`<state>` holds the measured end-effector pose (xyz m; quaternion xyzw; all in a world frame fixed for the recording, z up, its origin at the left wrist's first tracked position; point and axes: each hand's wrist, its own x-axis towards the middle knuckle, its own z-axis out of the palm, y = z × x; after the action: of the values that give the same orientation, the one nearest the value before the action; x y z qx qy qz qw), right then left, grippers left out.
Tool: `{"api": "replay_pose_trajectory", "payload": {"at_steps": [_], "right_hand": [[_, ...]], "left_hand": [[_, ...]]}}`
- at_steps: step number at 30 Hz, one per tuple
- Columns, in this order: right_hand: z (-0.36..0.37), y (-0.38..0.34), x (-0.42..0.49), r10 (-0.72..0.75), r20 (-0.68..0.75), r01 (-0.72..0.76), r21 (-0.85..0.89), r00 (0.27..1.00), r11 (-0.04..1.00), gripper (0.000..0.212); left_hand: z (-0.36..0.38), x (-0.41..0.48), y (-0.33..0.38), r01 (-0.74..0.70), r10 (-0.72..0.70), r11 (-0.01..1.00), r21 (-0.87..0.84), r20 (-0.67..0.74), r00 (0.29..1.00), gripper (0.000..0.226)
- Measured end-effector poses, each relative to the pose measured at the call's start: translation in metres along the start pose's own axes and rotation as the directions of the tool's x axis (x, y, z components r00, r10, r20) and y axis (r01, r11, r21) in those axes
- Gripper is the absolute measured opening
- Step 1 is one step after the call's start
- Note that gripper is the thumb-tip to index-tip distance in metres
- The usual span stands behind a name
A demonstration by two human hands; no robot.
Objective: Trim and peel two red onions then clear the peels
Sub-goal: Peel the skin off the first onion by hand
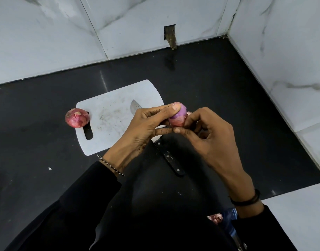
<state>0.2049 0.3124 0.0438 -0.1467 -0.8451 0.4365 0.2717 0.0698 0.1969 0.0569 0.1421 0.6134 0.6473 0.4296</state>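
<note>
Above the right edge of the white cutting board [115,116], I have one red onion [177,116] lifted off the black surface [228,87] and caught between both hands. My left hand [142,127] clamps it, thumb pressed on top and fingers [164,130] curled underneath, which I judge steadies it against the pull of peeling. My right hand [210,140] wraps the onion's far side, its fingers bent in against the papery skin. Whether they actually pinch a flap I cannot tell. Smooth purple flesh shows on top and duller skin clings lower down, so this one looks partly peeled.

The second onion [76,118] sits unpeeled on the board's left edge, beside the handle slot, out of the way until its turn. The knife [171,160] lies beneath my hands, blade on the board and handle out on the surface, put down so both hands are free.
</note>
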Motion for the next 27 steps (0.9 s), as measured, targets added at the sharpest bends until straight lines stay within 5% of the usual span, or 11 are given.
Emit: {"api": "replay_pose_trajectory", "payload": {"at_steps": [10, 20, 27], "right_hand": [[-0.01, -0.01, -0.002, 0.058, -0.001, -0.058, 0.058, 0.998, 0.997, 0.034], [-0.027, -0.005, 0.009, -0.174, 0.159, 0.214, -0.285, 0.972, 0.934, 0.021], [-0.011, -0.005, 0.01, -0.139, 0.143, 0.177, -0.308, 0.98, 0.935, 0.032]], "left_hand": [[-0.005, 0.002, -0.005, -0.012, 0.012, 1.0, 0.019, -0.001, 1.0, 0.047], [-0.008, 0.001, 0.004, -0.053, 0.055, 0.983, 0.178, -0.01, 0.998, 0.027], [-0.001, 0.002, -0.003, -0.005, 0.019, 0.992, 0.128, -0.111, 0.994, 0.03]]}}
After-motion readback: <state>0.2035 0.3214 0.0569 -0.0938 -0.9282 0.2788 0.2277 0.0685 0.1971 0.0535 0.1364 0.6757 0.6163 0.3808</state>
